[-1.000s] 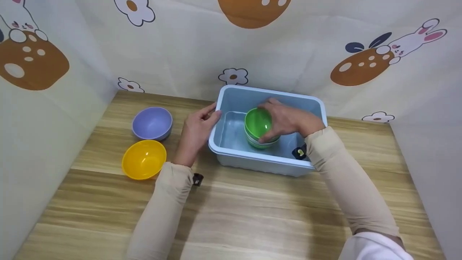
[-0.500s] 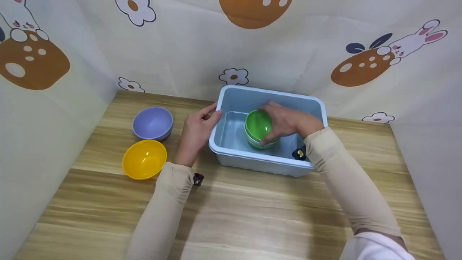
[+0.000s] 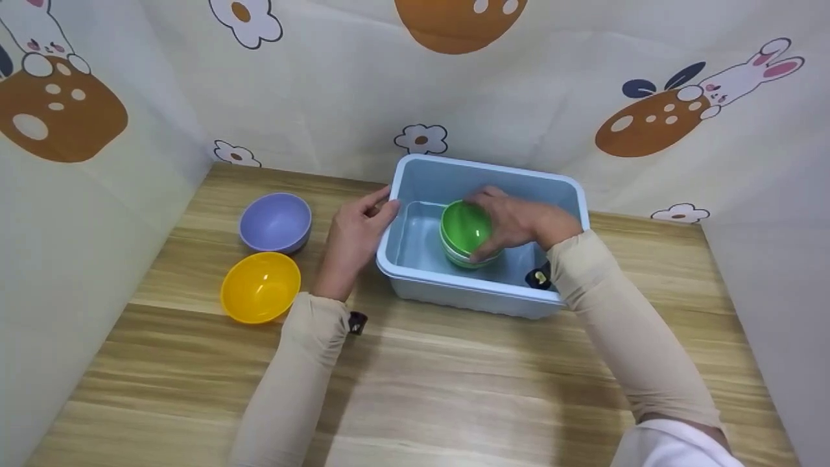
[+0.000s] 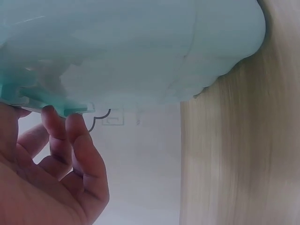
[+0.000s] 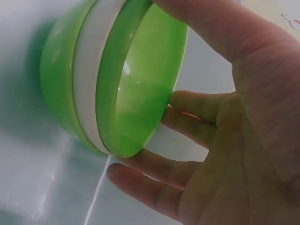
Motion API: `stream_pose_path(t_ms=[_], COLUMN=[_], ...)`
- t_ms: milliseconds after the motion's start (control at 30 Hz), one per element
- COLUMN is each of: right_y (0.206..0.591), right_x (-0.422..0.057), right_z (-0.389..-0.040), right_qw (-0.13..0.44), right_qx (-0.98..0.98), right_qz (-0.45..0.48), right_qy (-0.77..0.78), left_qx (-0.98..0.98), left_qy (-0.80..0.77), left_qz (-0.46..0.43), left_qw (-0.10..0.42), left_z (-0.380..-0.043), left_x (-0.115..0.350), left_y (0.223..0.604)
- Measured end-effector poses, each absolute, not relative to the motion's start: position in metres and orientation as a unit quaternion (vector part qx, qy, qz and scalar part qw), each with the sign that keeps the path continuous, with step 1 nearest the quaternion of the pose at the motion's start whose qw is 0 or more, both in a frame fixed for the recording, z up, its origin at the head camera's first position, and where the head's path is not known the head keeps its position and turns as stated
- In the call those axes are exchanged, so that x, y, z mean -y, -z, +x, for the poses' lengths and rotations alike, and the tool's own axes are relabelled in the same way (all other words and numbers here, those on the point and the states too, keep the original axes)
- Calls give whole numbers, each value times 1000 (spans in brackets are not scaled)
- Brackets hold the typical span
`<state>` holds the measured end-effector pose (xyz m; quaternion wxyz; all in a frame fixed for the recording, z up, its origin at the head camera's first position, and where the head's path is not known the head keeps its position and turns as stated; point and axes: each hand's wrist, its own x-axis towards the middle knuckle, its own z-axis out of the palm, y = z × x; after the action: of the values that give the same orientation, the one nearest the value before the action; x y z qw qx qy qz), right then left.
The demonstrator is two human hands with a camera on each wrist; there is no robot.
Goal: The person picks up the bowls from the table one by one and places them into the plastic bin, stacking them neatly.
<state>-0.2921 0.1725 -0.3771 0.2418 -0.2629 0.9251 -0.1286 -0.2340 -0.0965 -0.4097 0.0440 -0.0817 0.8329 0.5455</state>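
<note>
A light blue plastic bin [image 3: 480, 292] stands against the back wall. Its left rim is held by my left hand [image 3: 355, 232], thumb over the edge and fingertips under the lip [image 4: 70, 110] in the left wrist view. Inside the bin, my right hand [image 3: 515, 217] grips the top green bowl [image 3: 462, 227] from its right side, thumb at the near side and fingers at the far side. This bowl sits nested in a white bowl [image 5: 86, 70], which rests in another green bowl [image 5: 58, 75]. The stack stands on the bin floor.
Left of the bin, a purple bowl [image 3: 275, 222] and a yellow bowl [image 3: 260, 287] stand close together on the wooden table [image 3: 428, 389]. A patterned cloth wall [image 3: 337, 84] closes off the back, with more wall at both sides.
My right hand and the top green bowl have come down slightly, and the bowl sits lower in the stack. The left hand keeps its hold on the bin rim.
</note>
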Motion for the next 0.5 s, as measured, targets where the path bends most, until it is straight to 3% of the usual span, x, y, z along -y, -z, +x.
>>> stream_pose_path(t_ms=[333,500], right_y=[373,372], right_x=[-173,-174], right_z=[-291,-292], right_qw=[244,246], right_qx=[-930,-931], right_qz=[-253,-249], right_qy=[109,105], left_qx=[-875,-892], left_qy=[-473,-443], left_qz=[-98,-89], left_qw=[41,15], left_z=[-231,-229], left_x=[95,94], left_y=[401,399])
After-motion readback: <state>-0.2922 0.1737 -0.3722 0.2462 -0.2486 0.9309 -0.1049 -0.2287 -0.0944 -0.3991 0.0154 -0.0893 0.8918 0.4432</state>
